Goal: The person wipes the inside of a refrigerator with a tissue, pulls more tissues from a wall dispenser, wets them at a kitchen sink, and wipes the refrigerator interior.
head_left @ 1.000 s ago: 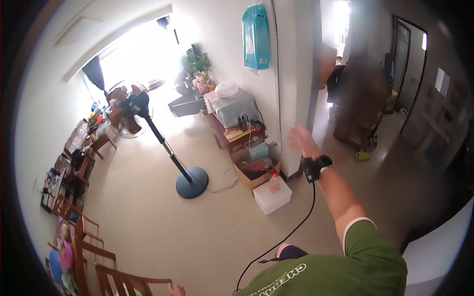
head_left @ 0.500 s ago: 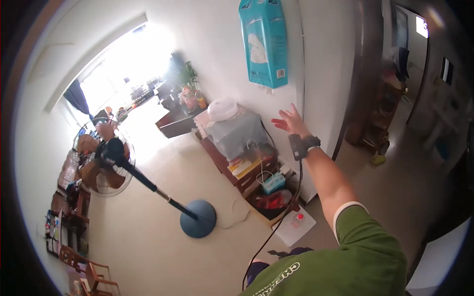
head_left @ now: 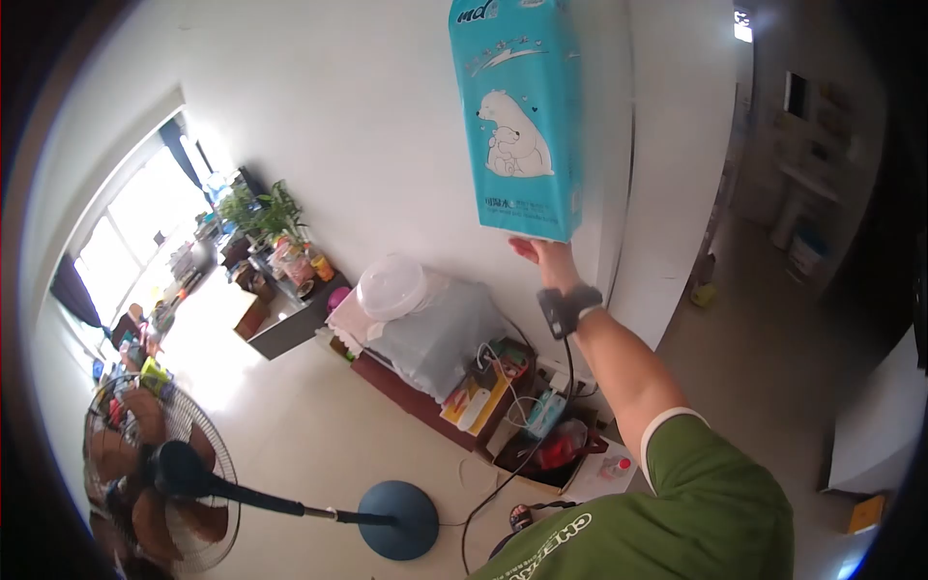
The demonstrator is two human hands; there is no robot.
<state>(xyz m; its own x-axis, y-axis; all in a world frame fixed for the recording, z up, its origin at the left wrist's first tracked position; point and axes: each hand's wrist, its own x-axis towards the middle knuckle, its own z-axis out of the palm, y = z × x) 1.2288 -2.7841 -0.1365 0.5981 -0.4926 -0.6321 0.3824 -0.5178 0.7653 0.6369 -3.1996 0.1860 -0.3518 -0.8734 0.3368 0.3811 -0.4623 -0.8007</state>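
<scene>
Teal bear-printed tissue pack [head_left: 517, 145] hangs against white wall [head_left: 358, 145], nothing visibly drawn out; right hand [head_left: 548, 259] at its underside, finger grip indeterminable; left hand unseen.

- I'm in a home, looks like a living room.
- Stand fan [head_left: 184, 471] to my left, out on the pale floor [head_left: 309, 416].
- Bright window [head_left: 145, 208] at the far end, dark curtains [head_left: 75, 290], leafy plants [head_left: 275, 213] near it.
- Reddish-brown bench [head_left: 411, 396] by the wall [head_left: 338, 145], draped with a grey cover [head_left: 430, 329], whitish plastic tub [head_left: 391, 287] on top.
- Turquoise bear-print pack [head_left: 517, 140] up against the same wall: household stuff.
</scene>
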